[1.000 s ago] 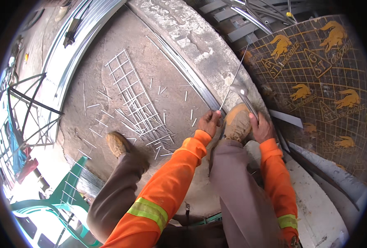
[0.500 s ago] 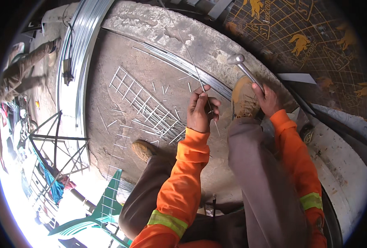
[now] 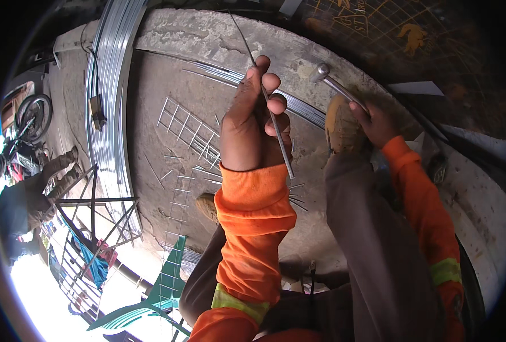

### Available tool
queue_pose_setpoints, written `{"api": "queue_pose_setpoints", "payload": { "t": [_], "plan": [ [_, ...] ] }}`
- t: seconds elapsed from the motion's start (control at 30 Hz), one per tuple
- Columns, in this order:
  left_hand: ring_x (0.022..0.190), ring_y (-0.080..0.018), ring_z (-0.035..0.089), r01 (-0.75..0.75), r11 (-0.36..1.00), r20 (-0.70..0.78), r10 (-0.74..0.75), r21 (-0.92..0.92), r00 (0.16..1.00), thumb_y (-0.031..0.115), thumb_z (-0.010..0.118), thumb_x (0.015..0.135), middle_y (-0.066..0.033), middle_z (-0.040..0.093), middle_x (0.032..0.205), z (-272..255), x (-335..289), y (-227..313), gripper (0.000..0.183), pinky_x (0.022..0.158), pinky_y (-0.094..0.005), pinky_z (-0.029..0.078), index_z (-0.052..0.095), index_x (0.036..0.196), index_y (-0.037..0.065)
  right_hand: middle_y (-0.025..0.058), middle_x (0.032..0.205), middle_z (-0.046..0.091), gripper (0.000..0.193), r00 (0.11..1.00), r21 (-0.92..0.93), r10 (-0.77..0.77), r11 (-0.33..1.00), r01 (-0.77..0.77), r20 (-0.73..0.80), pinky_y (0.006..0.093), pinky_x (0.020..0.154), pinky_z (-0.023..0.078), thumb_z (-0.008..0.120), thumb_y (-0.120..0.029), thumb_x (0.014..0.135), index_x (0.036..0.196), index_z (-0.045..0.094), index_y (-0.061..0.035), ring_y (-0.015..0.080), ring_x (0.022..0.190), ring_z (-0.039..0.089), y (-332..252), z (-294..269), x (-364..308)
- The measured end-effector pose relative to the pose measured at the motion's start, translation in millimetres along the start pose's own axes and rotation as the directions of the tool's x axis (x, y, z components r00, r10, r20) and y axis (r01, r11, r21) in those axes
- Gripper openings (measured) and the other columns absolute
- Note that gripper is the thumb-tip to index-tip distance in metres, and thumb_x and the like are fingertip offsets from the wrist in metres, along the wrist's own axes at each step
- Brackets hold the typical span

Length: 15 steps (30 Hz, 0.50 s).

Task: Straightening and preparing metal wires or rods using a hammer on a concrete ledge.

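A thin metal rod [image 3: 282, 149] is gripped in the curled fingers of my left hand [image 3: 243, 128], raised high with the palm side showing. The rod slants from the concrete edge at the top down past my wrist. My right hand [image 3: 380, 124] closes around the handle of a hammer [image 3: 337, 86], its rounded steel head pointing up and left. That hand is beside my right boot [image 3: 341, 122]. On the ground behind my left hand lies a welded wire grid [image 3: 186, 125], partly hidden by the hand. Loose cut rods [image 3: 296, 199] lie around.
Long metal channels [image 3: 110, 85] run along the left. More long bars [image 3: 307, 114] lie along the concrete curb [image 3: 207, 40]. A dark patterned board [image 3: 429, 62] is at the upper right. A green plastic chair [image 3: 170, 273] and black metal frame [image 3: 93, 200] stand lower left; another person's legs [image 3: 50, 176] show beyond.
My left hand has come up with the rod, nearer to the camera, and its fingers have turned. The hammer in my right hand has barely moved. The view has shifted slightly.
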State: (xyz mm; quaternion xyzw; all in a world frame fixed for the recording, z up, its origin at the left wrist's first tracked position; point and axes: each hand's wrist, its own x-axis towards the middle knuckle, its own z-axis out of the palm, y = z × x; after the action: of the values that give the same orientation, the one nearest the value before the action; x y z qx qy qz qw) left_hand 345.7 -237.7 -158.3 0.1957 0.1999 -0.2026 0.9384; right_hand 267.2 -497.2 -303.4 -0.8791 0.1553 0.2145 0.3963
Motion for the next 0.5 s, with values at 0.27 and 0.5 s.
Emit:
{"api": "queue_pose_setpoints", "payload": {
  "t": [0.27,0.5],
  "plan": [
    [0.067,-0.0112,0.064,0.041,0.999,-0.069,-0.04,0.015,0.997,0.019,0.048,0.098,-0.0064,0.066,0.097,15,4,0,0.025,0.045,-0.018,0.047,0.05,0.117,0.005,0.025,0.099,0.063,0.065,1.0,0.019,-0.009,1.0,0.009,-0.003,0.0386,0.085,0.046,0.046,-0.061,0.09,0.111,0.06,-0.0009,0.0392,0.097,0.061,-12,-1,-2],
    [0.058,-0.0081,0.048,0.121,0.928,-0.153,-0.07,0.354,0.986,0.023,0.047,0.098,0.0004,0.057,0.077,-23,0,-46,0.027,0.054,-0.0199,0.038,0.052,0.121,0.008,0.0248,0.088,0.062,0.062,0.999,-0.094,0.03,0.995,-0.029,0.016,0.0409,0.078,0.045,0.045,-0.06,0.091,0.095,0.059,0.0001,0.0402,0.087,0.06,-7,-11,-2]
  ]
}}
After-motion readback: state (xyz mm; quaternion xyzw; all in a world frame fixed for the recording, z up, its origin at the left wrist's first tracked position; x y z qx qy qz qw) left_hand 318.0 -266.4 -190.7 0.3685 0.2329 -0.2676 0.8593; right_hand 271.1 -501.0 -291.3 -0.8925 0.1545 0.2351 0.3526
